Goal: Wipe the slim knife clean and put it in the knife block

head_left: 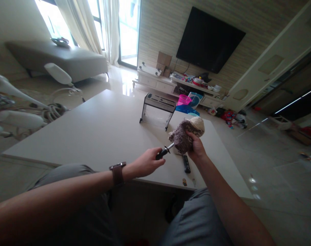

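My left hand (150, 161), below a wristwatch, is closed round the black handle of a honing steel (171, 146). Its metal rod points up and right, and the far end is hidden by a fluffy brown and cream cloth (183, 136). My right hand (197, 146) grips this bunched cloth against the rod. On the white table beneath the cloth lies a knife (186, 164) with a black handle, its blade mostly covered from view. Beyond my hands stands a clear-sided knife block (157, 108) with a slotted top.
The white table (94, 126) spans the space before my knees. Two small items, one of them a yellowish piece (184, 182), lie at its near edge. A pink basket (184, 99) and a blue bag stand past the far edge. A white-armed lamp (29, 119) is at left.
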